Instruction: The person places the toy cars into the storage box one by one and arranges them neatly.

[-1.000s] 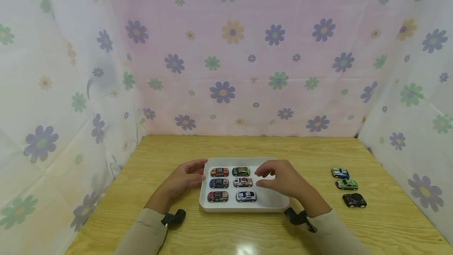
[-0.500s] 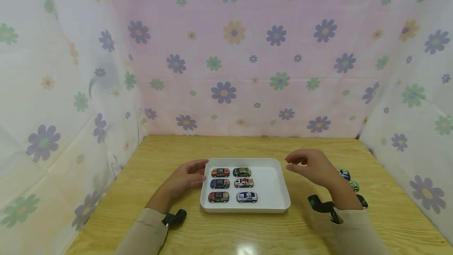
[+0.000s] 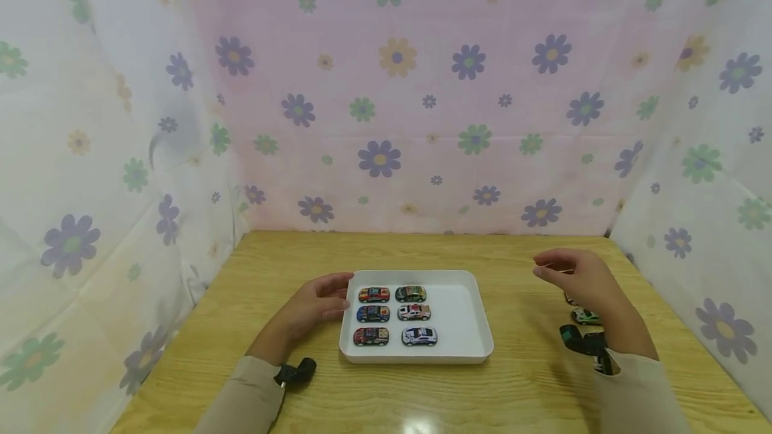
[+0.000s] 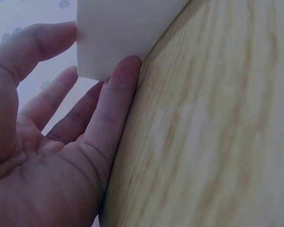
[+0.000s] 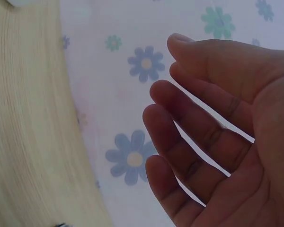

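Note:
A white rectangular tray (image 3: 463,317) stands on the table with toy cars in two columns on its left and middle. The left column has a red-and-yellow car (image 3: 374,295), a blue car (image 3: 372,314) and a dark red car (image 3: 370,336). Beside them sit a dark green car (image 3: 411,294), a white-and-red car (image 3: 414,313) and a white car (image 3: 419,336). My left hand (image 3: 309,305) touches the tray's left side with its fingertips, fingers loosely bent. Above the table to the right, my right hand (image 3: 585,280) holds nothing, its fingers loosely curved in the right wrist view.
Partly hidden behind my right hand and wrist are a green toy car (image 3: 585,317) and a bit of another car (image 3: 569,299). The wooden table (image 3: 482,394) is bounded by flowered cloth (image 3: 422,153) at the back and both sides.
My right hand has moved from over the tray out to the right, and now covers part of the loose cars there. The left hand stays at the tray's side.

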{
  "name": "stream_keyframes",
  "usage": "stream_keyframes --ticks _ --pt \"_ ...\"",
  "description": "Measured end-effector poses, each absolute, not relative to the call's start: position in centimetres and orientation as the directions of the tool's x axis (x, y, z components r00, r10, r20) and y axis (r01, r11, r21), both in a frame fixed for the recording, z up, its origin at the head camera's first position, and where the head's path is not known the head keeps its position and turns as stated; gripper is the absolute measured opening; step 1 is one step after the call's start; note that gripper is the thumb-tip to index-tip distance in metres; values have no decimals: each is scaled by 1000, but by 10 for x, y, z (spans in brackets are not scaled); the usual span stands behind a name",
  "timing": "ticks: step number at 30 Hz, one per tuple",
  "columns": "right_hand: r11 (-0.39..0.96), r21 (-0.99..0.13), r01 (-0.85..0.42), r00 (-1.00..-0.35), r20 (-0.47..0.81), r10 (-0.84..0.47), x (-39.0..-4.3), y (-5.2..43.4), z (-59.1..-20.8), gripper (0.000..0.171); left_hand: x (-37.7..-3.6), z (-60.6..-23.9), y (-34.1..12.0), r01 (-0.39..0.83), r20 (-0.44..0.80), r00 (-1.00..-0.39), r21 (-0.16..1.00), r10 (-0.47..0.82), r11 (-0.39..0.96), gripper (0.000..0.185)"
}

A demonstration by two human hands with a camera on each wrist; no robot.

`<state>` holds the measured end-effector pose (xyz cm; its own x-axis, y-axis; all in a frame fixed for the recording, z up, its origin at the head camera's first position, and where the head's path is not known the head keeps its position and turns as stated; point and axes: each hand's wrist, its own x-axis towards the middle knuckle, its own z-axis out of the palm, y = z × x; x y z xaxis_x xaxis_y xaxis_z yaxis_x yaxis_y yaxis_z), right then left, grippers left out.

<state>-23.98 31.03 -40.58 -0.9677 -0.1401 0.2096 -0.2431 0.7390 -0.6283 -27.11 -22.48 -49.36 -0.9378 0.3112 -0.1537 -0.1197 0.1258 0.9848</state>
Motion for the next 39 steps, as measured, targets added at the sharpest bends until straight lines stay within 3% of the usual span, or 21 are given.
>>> stream_keyframes --ticks 22,39 --pt "710 -699 -80 -994 107 -6 -242 368 -447 61 -269 -492 -226 -108 -139 -931 988 336 110 66" --pt "764 -645 -37 -999 30 -22 -240 378 -461 48 -270 -491 -226 -109 -136 -929 989 345 99 66"
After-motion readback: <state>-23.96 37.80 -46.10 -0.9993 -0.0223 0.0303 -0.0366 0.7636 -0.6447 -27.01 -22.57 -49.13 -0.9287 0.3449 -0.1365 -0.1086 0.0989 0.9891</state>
